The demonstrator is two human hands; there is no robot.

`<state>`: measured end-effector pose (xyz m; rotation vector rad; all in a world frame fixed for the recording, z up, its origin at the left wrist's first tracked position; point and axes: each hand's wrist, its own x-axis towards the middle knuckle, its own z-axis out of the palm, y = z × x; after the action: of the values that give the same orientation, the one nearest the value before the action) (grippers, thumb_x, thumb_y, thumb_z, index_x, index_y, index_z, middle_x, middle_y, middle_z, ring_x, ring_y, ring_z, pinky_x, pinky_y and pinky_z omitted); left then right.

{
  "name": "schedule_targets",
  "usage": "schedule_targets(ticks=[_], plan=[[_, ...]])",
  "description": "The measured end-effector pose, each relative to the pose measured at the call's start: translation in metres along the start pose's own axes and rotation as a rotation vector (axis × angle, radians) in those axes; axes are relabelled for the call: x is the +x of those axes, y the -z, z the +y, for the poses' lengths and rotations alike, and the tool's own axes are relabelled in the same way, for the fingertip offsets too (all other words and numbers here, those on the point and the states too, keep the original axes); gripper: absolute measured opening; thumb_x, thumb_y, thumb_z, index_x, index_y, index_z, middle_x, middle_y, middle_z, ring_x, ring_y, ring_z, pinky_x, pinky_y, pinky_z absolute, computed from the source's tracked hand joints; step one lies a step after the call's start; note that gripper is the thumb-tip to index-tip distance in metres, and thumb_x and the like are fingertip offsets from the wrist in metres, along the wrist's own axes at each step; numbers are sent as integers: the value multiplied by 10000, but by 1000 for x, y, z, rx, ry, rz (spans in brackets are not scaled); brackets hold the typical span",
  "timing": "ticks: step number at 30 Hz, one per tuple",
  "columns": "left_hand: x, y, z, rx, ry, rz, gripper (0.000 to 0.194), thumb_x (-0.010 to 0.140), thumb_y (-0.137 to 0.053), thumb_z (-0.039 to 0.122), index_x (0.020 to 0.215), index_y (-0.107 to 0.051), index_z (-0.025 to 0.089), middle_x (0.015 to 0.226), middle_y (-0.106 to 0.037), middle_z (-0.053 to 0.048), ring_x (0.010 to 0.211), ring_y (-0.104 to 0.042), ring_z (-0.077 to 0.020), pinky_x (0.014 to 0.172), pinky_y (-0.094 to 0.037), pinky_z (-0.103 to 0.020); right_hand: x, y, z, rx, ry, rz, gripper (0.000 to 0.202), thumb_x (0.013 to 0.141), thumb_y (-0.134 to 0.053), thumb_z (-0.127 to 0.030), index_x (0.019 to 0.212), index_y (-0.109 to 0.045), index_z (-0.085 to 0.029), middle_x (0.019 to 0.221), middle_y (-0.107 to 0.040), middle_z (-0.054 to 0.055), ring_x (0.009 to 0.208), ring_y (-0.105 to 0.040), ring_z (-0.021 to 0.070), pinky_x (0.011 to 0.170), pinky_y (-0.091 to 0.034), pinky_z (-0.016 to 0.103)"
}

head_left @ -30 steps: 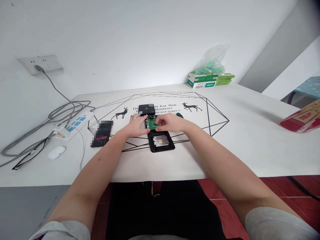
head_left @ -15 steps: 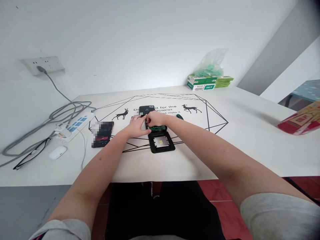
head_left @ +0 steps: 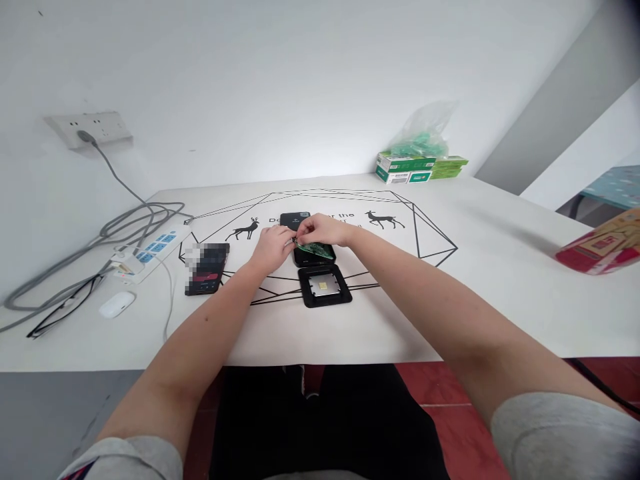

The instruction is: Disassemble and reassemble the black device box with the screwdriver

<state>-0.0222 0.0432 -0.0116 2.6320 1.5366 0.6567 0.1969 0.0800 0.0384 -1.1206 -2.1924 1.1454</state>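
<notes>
The right hand [head_left: 324, 229] pinches a thin green circuit board [head_left: 320, 249] by its left end, fingertips drawn close together. The board, flat and stiff with a finely patterned face, slants over an open black case [head_left: 311, 262], its left end raised. The left hand [head_left: 273, 248] bends its fingers at the case's left side, their tips close to the other hand's; whether they grip anything I cannot tell. Just in front of the case lies a square black lid [head_left: 325, 302] with rounded corners, and set in it is a smooth, shiny metal plate [head_left: 316, 279] with a small pale yellow square [head_left: 323, 285] at its middle. Behind the case sits a dark, matte box [head_left: 291, 219], partly covered by the fingers. All of this rests near the middle of a smooth white table [head_left: 525, 287] printed with black lines and deer. Off to the left are a slim, flat phone [head_left: 213, 267], a rounded, glossy white case [head_left: 117, 305] and thin-framed glasses [head_left: 65, 309].
</notes>
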Motion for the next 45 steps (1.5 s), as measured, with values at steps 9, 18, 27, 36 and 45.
schedule_targets(ticks=[9, 18, 27, 36, 45], plan=[[-3, 5, 9, -72, 21, 223, 326, 1143, -526, 342, 1290, -813, 287, 1308, -782, -81, 1289, -680, -308, 1160, -480, -480, -58, -2, 23, 770, -496, 310, 283, 955, -838, -404, 931, -677, -173, 890, -767, 135, 743, -752, 191, 600, -644, 270], [-6, 1, 6, -7, 0, -187, 452, 985, -726, 608, 1265, -778, 257, 1641, -606, -139, 1581, -460, -387, 1310, -249, -627, -53, 24, 46, 647, -482, 707, 289, 850, -785, -20, 1046, -649, -183, 822, -688, 14, 629, -660, 117, 522, -583, 222], [-8, 8, -9, -59, 75, -268, 581, 951, -648, 673, 1332, -740, 244, 1670, -593, -150, 1619, -446, -394, 1338, -222, -627, -53, 25, 71, 145, -511, 727, 461, 796, -852, -166, 1227, -691, -165, 1009, -765, 101, 763, -723, 199, 722, -644, 353], [-6, 3, -12, -46, 126, -290, 832, 975, -619, 668, 1642, -537, 178, 1740, -509, -165, 1714, -272, -401, 1377, -199, -578, -53, 21, 63, -393, -592, 566, 239, 937, -745, -192, 1149, -779, -88, 1252, -787, 251, 1214, -732, 351, 972, -565, 394], [-10, 33, 6, -118, 22, -188, 621, 1011, -601, 664, 1450, -696, 235, 1719, -541, -115, 1655, -377, -395, 1369, -242, -583, -69, 39, 57, -574, -686, 571, 441, 992, -718, -316, 1380, -706, -107, 1527, -649, 263, 1520, -538, 428, 1160, -527, 528]])
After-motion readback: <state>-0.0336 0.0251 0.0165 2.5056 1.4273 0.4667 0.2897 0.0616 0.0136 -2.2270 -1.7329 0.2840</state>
